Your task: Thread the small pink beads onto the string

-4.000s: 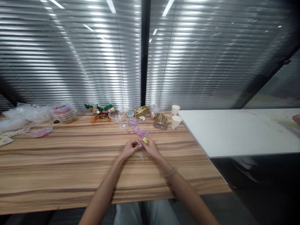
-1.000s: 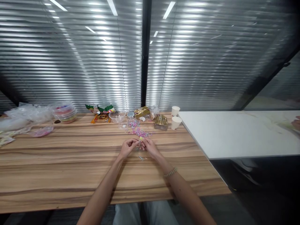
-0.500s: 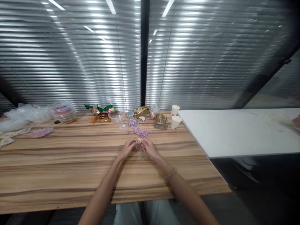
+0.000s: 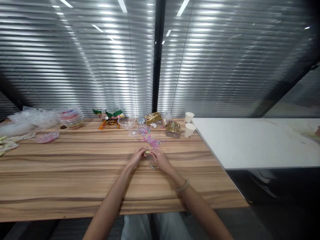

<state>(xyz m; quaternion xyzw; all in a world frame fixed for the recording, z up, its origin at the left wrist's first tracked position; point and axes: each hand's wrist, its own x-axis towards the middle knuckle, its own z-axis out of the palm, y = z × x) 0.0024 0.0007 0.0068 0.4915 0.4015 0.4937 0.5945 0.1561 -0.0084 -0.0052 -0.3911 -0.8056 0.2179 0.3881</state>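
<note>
Two bare hands work close together over the wood-grain counter [image 4: 75,186], fingertips nearly meeting. Left hand [image 4: 136,158]: fingers curled, thumb and fingertips closed at a small yellow piece [image 4: 147,152]. Right hand [image 4: 160,159]: fingers bent forward, tips pinching the same piece from the other side. Fine detail of the grip is too small to tell. A beaded bracelet [image 4: 183,186] circles the right wrist.

Yellow piece located between the hands, just on the near side of a scatter of pink and pale beads [image 4: 152,141]. Small slender pieces [image 4: 152,167] lie nearer the body, between the wrists.

Edges: the near edge passes under the forearms; the right edge slants beside a white counter [image 4: 250,143]. Exposed wood grain extends on both sides of the forearms, with the wider stretch at left.

Far side of the surface, left to right: plastic bags [image 4: 35,119], stacked clear containers [image 4: 70,117], green packets [image 4: 117,114], a clear bowl [image 4: 127,123], a clear jar [image 4: 141,122], a gold wrapper [image 4: 153,117], a gold-topped pack [image 4: 173,129] and two paper cups [image 4: 190,130]. Slatted blinds [image 4: 100,66] and a dark upright post [image 4: 157,56] stand behind. Part of another person's hand [image 4: 317,131] shows at the far right, blurred.
</note>
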